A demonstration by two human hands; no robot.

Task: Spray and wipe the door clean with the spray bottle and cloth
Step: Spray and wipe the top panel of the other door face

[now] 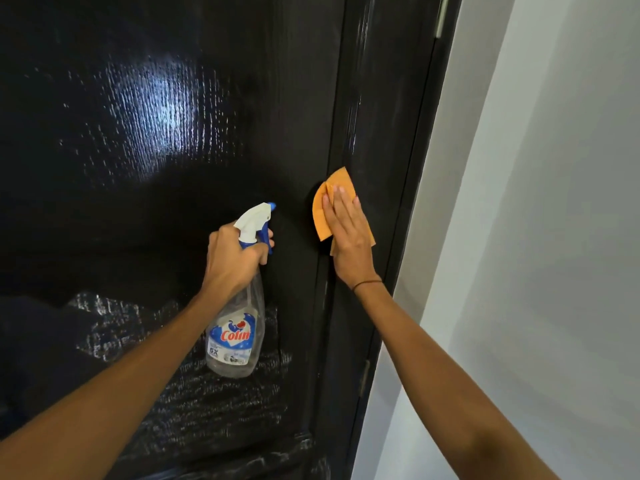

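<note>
Door point(173, 202): dark, glossy, fills the head view; wet streaks glint on its upper panel and again low down, below the spray bottle.
Left hand point(235, 258): grip clenched round the spray bottle point(239, 327) neck, finger on the trigger, nozzle facing the door.
Right hand point(349, 233): fingers flat, pressing the orange cloth point(323, 209) to the door's right stile.
Progress: judged midway; spraying partly done, streaks not yet wiped off.
Hidden: door top, bottom and left side cut off; handle not visible; dirt indistinguishable from glare.
</note>
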